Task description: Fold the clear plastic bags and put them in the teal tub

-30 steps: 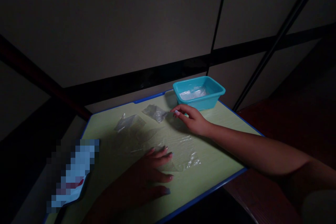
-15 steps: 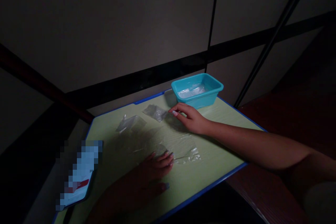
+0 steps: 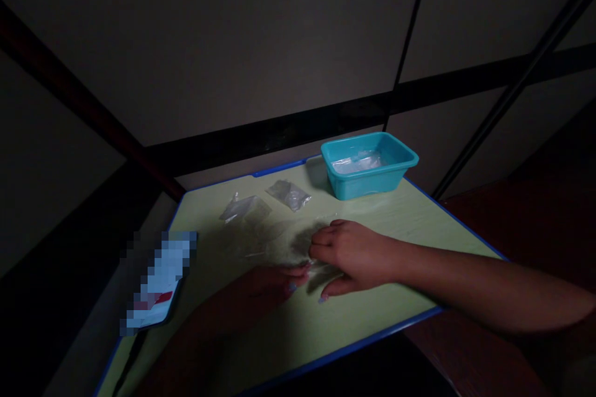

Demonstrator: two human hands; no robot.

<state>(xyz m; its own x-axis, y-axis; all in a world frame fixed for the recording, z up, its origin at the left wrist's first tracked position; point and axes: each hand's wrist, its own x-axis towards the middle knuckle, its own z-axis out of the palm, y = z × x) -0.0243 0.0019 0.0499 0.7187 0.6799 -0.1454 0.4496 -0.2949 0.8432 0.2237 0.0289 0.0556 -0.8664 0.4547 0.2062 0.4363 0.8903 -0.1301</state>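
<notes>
A clear plastic bag (image 3: 272, 239) lies flat in the middle of the pale green table (image 3: 400, 217), hard to see in the dim light. My right hand (image 3: 356, 254) rests on its near right part with fingers curled and thumb tucked low, gripping the plastic. My left hand (image 3: 263, 285) lies flat next to it, its fingertips on the bag's near edge and almost touching the right hand. Two smaller folded clear bags (image 3: 244, 208) (image 3: 289, 193) lie farther back, apart from both hands.
A teal plastic tub (image 3: 395, 177) holding clear plastic stands at the table's back right corner. A blurred-out flat object (image 3: 158, 279) lies at the left edge. The table has a blue rim (image 3: 354, 347) and stands against a dark panelled wall.
My right hand pulled back from the folded bag near the tub to the large bag's near side and curled onto it. My left hand slid slightly right to meet it.
</notes>
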